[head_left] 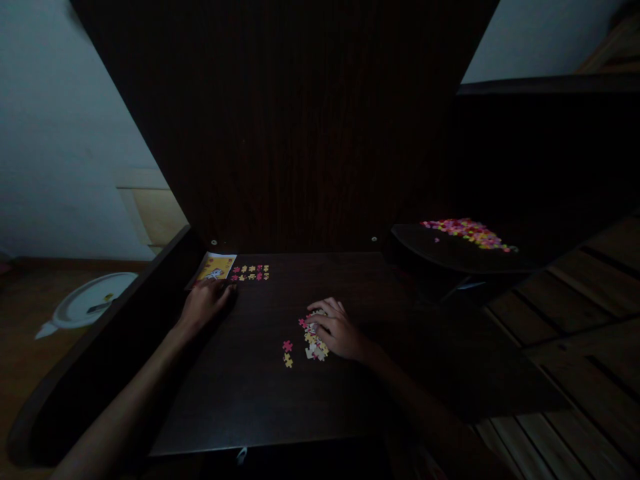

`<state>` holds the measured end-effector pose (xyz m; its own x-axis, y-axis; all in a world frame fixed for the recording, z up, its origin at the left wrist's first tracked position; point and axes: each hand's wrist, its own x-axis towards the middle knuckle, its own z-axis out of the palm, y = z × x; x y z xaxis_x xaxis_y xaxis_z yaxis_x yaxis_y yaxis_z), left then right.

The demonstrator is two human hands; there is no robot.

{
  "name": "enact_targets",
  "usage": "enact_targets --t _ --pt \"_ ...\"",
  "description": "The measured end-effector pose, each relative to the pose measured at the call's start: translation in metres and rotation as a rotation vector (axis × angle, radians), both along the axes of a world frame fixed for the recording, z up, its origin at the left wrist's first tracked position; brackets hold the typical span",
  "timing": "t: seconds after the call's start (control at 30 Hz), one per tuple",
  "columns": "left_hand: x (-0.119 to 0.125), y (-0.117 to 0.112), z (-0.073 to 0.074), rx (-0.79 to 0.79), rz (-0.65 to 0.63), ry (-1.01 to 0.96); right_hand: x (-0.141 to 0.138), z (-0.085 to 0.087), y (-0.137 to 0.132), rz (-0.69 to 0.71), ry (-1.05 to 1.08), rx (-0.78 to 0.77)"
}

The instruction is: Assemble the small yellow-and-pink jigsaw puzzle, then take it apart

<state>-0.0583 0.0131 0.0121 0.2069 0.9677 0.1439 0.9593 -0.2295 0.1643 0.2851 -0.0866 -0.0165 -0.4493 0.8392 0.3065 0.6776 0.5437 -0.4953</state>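
Note:
My left hand [206, 301] rests on the dark table [260, 400] at its far left, fingers curled, touching the near edge of a yellow picture card [216, 266]. Beside the card lie two short rows of pink and yellow puzzle pieces [251, 272]. My right hand [340, 329] sits in the middle of the table, its fingers bent down onto a small heap of pink, yellow and white puzzle pieces [314, 343]. Two loose pieces [287, 353] lie just left of the heap. The light is dim.
A dark round tray [450, 257] at the right holds many more pink and yellow pieces [467, 232]. A tall dark board [290, 127] stands behind the table. A white plate [87, 303] lies on the floor at left. Wooden slats [575, 347] run along the right.

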Motion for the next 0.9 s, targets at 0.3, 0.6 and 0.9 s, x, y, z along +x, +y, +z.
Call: enact_targets --t 0.3,0.6,0.9 --pt "0.003 0.006 -0.003 -0.023 0.024 -0.038 0.001 0.000 0.000 -0.001 -0.005 -0.004" --pt "0.003 0.002 0.002 -0.039 0.017 -0.068 0.000 0.000 0.000 -0.011 0.012 0.004" --pt "0.018 -0.004 0.002 -0.012 -0.109 -0.135 0.000 0.001 0.000 -0.034 -0.018 -0.010"
